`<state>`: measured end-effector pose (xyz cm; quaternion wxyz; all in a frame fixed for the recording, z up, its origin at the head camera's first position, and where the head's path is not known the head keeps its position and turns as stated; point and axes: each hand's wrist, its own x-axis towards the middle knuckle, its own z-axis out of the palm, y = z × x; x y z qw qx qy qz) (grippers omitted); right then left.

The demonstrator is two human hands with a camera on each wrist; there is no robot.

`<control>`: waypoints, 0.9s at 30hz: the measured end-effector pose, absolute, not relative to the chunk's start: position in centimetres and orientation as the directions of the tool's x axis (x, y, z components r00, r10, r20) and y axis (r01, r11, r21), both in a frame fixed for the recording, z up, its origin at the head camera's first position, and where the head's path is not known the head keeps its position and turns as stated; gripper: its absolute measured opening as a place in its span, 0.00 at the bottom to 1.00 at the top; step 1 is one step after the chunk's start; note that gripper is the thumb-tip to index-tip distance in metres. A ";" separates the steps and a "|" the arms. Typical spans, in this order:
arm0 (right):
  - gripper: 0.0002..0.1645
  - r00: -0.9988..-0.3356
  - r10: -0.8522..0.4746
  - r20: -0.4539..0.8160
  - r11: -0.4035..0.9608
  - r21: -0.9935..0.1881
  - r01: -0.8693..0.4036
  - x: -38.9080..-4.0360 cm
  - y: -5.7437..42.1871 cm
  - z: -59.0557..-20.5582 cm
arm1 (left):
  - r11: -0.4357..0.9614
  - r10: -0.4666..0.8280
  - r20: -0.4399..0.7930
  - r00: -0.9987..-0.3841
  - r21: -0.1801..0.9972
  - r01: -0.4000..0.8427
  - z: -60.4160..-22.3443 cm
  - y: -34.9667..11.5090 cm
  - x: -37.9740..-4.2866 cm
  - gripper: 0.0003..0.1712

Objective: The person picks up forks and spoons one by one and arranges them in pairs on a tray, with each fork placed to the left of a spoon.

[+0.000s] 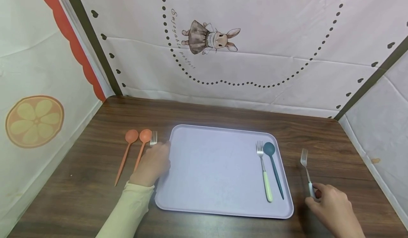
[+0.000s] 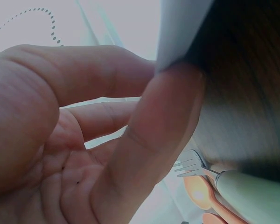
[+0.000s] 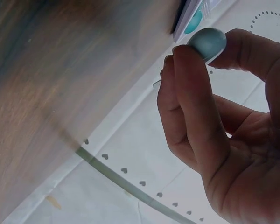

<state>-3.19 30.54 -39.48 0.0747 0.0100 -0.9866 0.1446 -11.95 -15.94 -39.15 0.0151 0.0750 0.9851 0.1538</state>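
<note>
At the left rim of the lavender tray [image 1: 213,170] is my left hand [image 1: 152,164]; the left wrist view shows its thumb and finger pinching the pale tray edge [image 2: 179,32]. Just beside that hand lies a fork [image 1: 154,137], whose pale green handle [image 2: 254,198] is hidden in the head view. My right hand [image 1: 333,203], right of the tray, pinches the handle of another fork [image 1: 304,158] between thumb and fingers. The rounded, light blue handle end [image 3: 208,43] shows in the right wrist view. This fork's tines point away from me.
On the tray's right side lie a green-handled fork [image 1: 267,185] and a dark teal spoon [image 1: 269,148]. Two orange spoons, an outer spoon [image 1: 131,136] and an inner spoon [image 1: 145,135], lie on the wooden table [image 1: 86,181] at left. Printed cloth walls [image 1: 271,36] surround the table.
</note>
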 end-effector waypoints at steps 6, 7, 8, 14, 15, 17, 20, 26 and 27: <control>0.22 -0.993 0.003 0.121 0.958 -0.285 -0.032 -3.3 30.1 -39.3 | 0.940 0.148 -0.022 -0.989 0.313 0.133 -39.2 -16.0 -12.0 0.27; 0.22 -0.993 0.003 0.120 0.958 -0.283 -0.032 -3.4 30.0 -39.3 | 0.941 0.147 -0.022 -0.989 0.312 0.133 -39.2 -16.0 -12.0 0.27; 0.23 -0.993 0.004 0.114 0.958 -0.285 -0.029 -3.4 29.9 -39.3 | 0.940 0.147 -0.024 -0.989 0.313 0.132 -39.2 -16.0 -12.0 0.27; 0.23 -0.996 0.007 0.093 0.959 -0.284 -0.020 -3.4 29.3 -39.0 | 0.943 0.144 -0.020 -0.989 0.306 0.131 -39.3 -15.9 -12.1 0.23; 0.23 -0.996 0.007 0.094 0.959 -0.284 -0.020 -3.4 29.2 -38.9 | 0.943 0.144 -0.021 -0.989 0.305 0.131 -39.3 -15.9 -12.2 0.23; 0.23 -0.996 0.009 0.092 0.958 -0.287 -0.017 -3.5 28.9 -38.9 | 0.943 0.143 -0.022 -0.989 0.306 0.130 -39.4 -15.9 -12.2 0.23; 0.23 -0.995 0.010 0.098 0.958 -0.285 -0.018 -3.5 28.6 -38.8 | 0.942 0.144 -0.019 -0.989 0.308 0.131 -39.4 -16.0 -12.2 0.24; 0.21 -0.993 -0.006 0.114 0.957 -0.287 -0.039 -3.6 28.0 -38.8 | 0.941 0.146 -0.019 -0.989 0.311 0.133 -39.4 -16.0 -12.1 0.25; 0.21 -0.993 -0.011 0.120 0.956 -0.289 -0.046 -3.6 27.9 -38.8 | 0.941 0.145 -0.023 -0.989 0.312 0.131 -39.4 -16.0 -12.1 0.25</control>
